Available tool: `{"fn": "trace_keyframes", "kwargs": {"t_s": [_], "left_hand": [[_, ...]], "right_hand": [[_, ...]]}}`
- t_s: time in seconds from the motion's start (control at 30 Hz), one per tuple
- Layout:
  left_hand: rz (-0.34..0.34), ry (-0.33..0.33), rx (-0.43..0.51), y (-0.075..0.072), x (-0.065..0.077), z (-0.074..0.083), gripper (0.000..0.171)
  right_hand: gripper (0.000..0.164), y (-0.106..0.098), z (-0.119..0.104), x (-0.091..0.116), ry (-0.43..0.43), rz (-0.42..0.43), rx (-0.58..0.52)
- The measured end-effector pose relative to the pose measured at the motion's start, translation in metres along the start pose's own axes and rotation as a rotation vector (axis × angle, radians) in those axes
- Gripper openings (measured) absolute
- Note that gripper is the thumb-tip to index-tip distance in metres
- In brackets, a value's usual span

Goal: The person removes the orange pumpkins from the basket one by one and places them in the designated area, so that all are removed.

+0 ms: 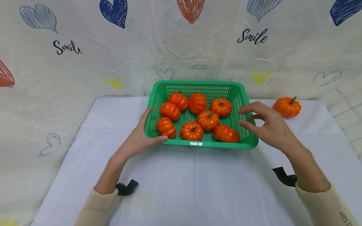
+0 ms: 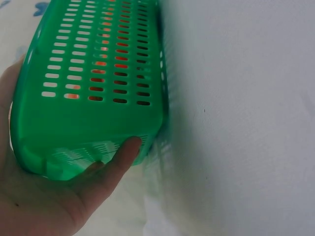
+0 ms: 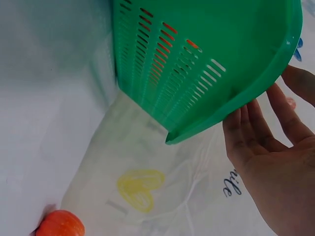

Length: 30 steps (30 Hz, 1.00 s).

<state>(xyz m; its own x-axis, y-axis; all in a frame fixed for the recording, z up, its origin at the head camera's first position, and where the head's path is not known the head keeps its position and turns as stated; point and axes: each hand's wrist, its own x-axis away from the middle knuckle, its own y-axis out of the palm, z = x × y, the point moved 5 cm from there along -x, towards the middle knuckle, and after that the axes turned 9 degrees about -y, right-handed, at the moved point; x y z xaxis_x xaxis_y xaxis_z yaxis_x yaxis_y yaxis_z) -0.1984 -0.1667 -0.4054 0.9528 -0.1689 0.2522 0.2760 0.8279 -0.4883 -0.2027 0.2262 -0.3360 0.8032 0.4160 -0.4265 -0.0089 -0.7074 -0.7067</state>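
A green plastic basket (image 1: 181,143) with slotted walls sits on the white-covered table, holding several small orange pumpkins (image 1: 191,131). My left hand (image 1: 138,138) grips its near left corner, the thumb along the front rim and the fingers against the left side. In the left wrist view, that hand (image 2: 64,196) spans the end of the basket (image 2: 74,118). Over the right rim hovers my right hand (image 1: 266,124), fingers loosely bent and parted from the thumb, nothing between them. The right wrist view has its fingertips right at the basket rim (image 3: 231,105).
One more orange pumpkin (image 1: 287,107) with a green stem lies on the table, right of the basket beyond my right hand. A pale sheet printed with hearts (image 1: 113,12) hangs behind the table. The white tablecloth (image 1: 195,185) spreads in front of the basket.
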Motion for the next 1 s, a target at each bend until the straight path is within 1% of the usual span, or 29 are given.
{"fn": "trace_keyframes", "kwargs": {"t_s": [0.2, 0.4, 0.67, 1.0], "left_hand": [[-0.002, 0.008, 0.012, 0.0, 0.003, 0.002, 0.118], [0.0, 0.006, 0.024, 0.0, 0.004, 0.003, 0.118], [0.008, -0.01, 0.006, -0.002, 0.003, 0.003, 0.118], [0.0, -0.002, 0.027, 0.0, 0.002, 0.003, 0.117]], "right_hand": [[0.036, 0.005, -0.003, 0.001, -0.018, -0.036, -0.005], [0.036, 0.01, -0.004, 0.001, -0.04, -0.064, 0.018], [0.032, 0.015, -0.007, 0.001, -0.021, -0.118, 0.054], [0.029, 0.021, -0.01, 0.0, -0.027, -0.168, 0.059]]}}
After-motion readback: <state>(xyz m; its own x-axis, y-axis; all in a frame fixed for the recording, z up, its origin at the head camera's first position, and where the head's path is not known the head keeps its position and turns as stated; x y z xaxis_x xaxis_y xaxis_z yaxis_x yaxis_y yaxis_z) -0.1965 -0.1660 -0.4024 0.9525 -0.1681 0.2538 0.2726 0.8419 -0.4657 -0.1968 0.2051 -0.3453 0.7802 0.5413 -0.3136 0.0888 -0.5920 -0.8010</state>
